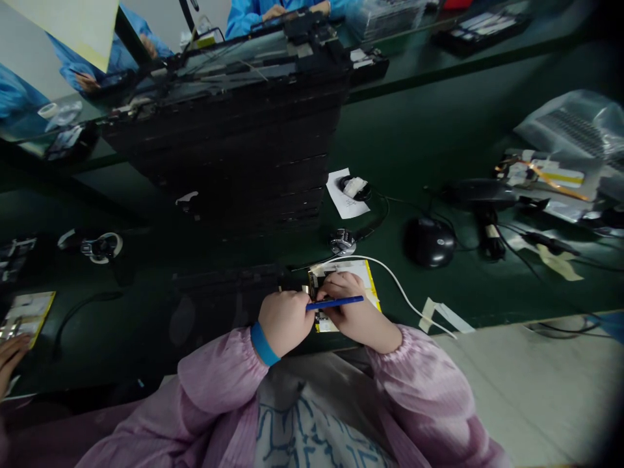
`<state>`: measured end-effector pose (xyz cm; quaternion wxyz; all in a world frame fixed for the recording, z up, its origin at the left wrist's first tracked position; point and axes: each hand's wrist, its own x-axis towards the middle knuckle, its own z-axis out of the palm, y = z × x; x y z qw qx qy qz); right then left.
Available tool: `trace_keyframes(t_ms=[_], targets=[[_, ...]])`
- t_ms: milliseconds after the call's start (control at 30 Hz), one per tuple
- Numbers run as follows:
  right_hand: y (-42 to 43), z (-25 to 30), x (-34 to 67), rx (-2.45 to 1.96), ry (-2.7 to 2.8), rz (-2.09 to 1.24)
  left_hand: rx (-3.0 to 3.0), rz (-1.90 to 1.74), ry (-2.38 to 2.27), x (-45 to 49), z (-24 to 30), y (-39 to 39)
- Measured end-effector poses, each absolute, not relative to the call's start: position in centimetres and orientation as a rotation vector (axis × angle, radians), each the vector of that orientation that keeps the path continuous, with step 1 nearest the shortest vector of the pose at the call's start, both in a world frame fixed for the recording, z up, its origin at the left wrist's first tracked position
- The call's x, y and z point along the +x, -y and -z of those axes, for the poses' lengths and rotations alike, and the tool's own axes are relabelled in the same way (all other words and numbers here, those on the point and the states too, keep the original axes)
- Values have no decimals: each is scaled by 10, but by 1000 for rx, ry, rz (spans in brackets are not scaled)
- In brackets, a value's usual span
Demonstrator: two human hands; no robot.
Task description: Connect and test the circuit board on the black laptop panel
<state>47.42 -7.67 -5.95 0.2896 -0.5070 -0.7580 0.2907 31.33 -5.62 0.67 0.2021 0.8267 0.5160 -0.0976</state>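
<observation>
My right hand is closed, fingers bent, around a slim blue pen-like tool that lies almost level across it. The tool's left end meets the fingertips of my left hand, which is also closed; whatever it pinches is hidden. Beneath both hands is a flat white piece with yellow edges, with dark electronic parts partly showing on it. A blue band circles my left wrist. Just behind the piece runs a white cable.
A tall black stack of flat panels rises in front. Right of it are a watch-like metal item, a paper slip, a black mouse and tangled cables. Bagged parts lie farther right. Another person's hand is at the left.
</observation>
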Motion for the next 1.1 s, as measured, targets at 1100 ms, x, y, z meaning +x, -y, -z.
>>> trace_keyframes(t_ms=[1100], targets=[[75, 59, 474, -1331, 1946, -817, 2233, -35, -1356, 305, -11, 62]])
